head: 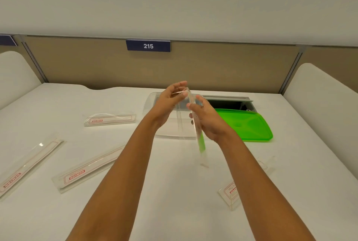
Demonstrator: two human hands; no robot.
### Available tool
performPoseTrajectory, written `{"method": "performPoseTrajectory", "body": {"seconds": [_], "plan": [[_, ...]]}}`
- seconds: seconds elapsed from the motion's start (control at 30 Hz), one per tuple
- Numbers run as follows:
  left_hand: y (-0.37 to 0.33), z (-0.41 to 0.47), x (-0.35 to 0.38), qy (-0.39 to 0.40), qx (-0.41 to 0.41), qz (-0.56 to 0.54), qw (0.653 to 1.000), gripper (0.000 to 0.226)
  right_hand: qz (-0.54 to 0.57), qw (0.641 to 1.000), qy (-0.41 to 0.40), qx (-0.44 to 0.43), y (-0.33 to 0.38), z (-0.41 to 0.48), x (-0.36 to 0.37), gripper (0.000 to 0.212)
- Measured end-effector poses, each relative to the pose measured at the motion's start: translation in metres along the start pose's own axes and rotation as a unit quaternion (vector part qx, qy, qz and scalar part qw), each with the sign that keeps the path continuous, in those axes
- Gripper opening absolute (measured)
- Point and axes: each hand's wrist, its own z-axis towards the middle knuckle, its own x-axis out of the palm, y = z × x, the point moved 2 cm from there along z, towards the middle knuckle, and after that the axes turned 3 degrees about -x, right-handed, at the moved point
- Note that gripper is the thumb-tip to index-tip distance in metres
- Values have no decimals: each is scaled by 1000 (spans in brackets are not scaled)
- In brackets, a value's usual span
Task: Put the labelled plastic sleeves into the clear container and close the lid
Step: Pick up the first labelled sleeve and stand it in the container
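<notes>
Bare forearms (120,173) and hands (166,105), no sleeves.

There are five plastic sleeves: one (196,124) held up in the two hands, left hand (170,103) and right hand (207,118), and four lying on the table (110,119) (29,165) (91,167) (246,180). There is one clear container (166,124), one green lid (246,124), and one number sign (148,46)

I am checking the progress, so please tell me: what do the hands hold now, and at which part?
Both hands, left and right, hold one long clear plastic sleeve by its upper end; its lower end hangs free.
</notes>
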Motion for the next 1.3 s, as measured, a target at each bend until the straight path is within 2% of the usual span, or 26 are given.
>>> {"method": "performPoseTrajectory", "body": {"seconds": [0.1,0.17,0.27,0.33,0.43,0.53,0.6,0.67,0.73,0.83,0.93,1.03,1.13,1.2,1.3], "plan": [[3,-14,6,-24,6,48,999,43,87,992,-95,-10,3,8,5,56],[9,-27,7,-19,-4,72,997,46,139,978,-156,-8,5,16,5,68],[17,-43,3,8,-35,120,992,52,139,967,-214,-8,7,27,5,89],[18,-47,-2,22,-43,158,986,57,140,962,-235,-8,7,31,6,92],[18,-41,-15,2,-43,184,982,57,167,956,-241,-1,5,36,6,92],[14,-29,-32,30,-57,157,985,51,93,966,-242,3,8,36,-6,84],[9,-21,-44,71,-67,147,984,48,-8,976,-216,-26,12,37,-24,71],[4,-12,-57,101,-70,140,982,45,-90,986,-122,-75,18,40,-41,51],[-1,-3,-66,120,-76,140,980,44,-111,989,-10,-99,23,43,-52,32],[-5,12,-73,130,-86,161,975,40,-110,987,37,-110,29,51,-67,18],[-5,27,-78,101,-79,170,977,38,-113,986,10,-120,30,60,-76,12],[2,41,-84,30,-61,161,985,40,-102,986,-34,-131,27,68,-79,10],[14,50,-86,-63,-37,185,980,51,-107,980,-92,-141,22,75,-77,9],[24,54,-85,-113,-41,161,980,60,-115,977,-118,-136,18,80,-74,8],[35,60,-86,-136,-56,123,981,61,-127,973,-133,-137,13,88,-69,9]]}}
